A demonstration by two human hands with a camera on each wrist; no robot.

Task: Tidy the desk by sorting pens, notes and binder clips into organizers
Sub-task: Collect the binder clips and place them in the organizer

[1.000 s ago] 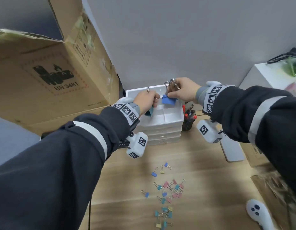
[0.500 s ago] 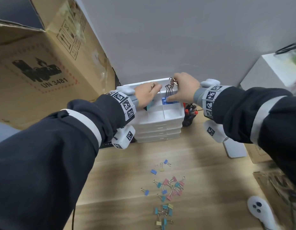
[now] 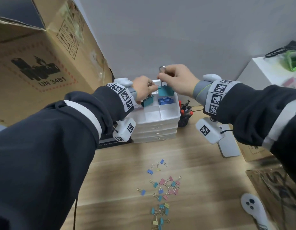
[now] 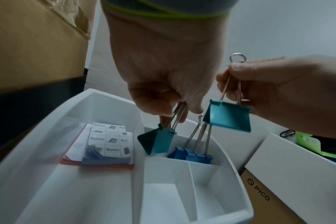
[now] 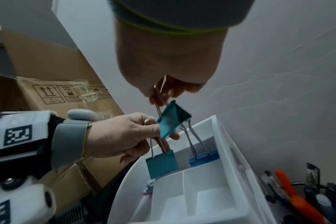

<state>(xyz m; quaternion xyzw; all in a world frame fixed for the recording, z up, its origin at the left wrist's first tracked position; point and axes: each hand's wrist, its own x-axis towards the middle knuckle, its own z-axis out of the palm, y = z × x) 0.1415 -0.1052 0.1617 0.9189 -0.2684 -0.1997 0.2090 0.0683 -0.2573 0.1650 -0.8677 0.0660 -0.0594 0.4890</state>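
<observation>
A white stacked organizer [image 3: 154,121] stands at the back of the wooden desk. My left hand [image 3: 152,90] pinches the wire handles of a teal binder clip [image 3: 148,102], which hangs over the tray's back middle. My right hand [image 3: 167,77] pinches the handles of a second teal binder clip [image 3: 165,91], held higher. Blue binder clips [image 3: 165,101] stand in the back right compartment [image 4: 192,156]. Note pads [image 4: 109,144] lie in the tray's long left section. Several small coloured binder clips [image 3: 165,186] are scattered on the desk in front.
A large cardboard box [image 3: 36,63] leans at the left. A black mesh pen holder [image 3: 185,115] with pens stands right of the organizer. A white box [image 3: 268,72] sits at the back right. A white controller [image 3: 253,208] lies at the front right.
My right hand lowered the blue clip into the back right compartment and let it go. It now holds a teal clip above the tray. My left hand still holds a teal clip.
</observation>
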